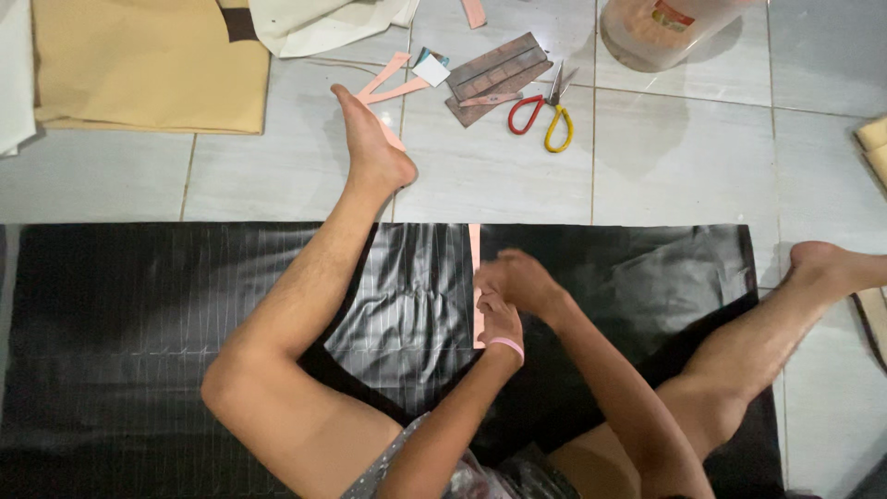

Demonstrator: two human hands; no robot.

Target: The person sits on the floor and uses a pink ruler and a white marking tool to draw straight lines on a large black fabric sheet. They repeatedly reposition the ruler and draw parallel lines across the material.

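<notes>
A large black sheet point(139, 305) marked with thin pale parallel lines lies flat on the tiled floor, under my legs. A narrow pink strip point(474, 242) lies on it, running away from me. My left hand point(500, 319), with a pink band at the wrist, presses on the strip's near part. My right hand point(517, 277) is closed just beside the strip, fingers curled against its edge; whatever it holds is hidden.
Scissors with one red and one yellow handle point(543, 118) lie on the tiles beyond the sheet, beside a brown ridged piece point(495, 72) and loose pink strips point(393, 83). A clear plastic tub point(661, 32) stands far right, tan sheets point(139, 65) far left. My bare feet point(370, 148) rest on the tiles.
</notes>
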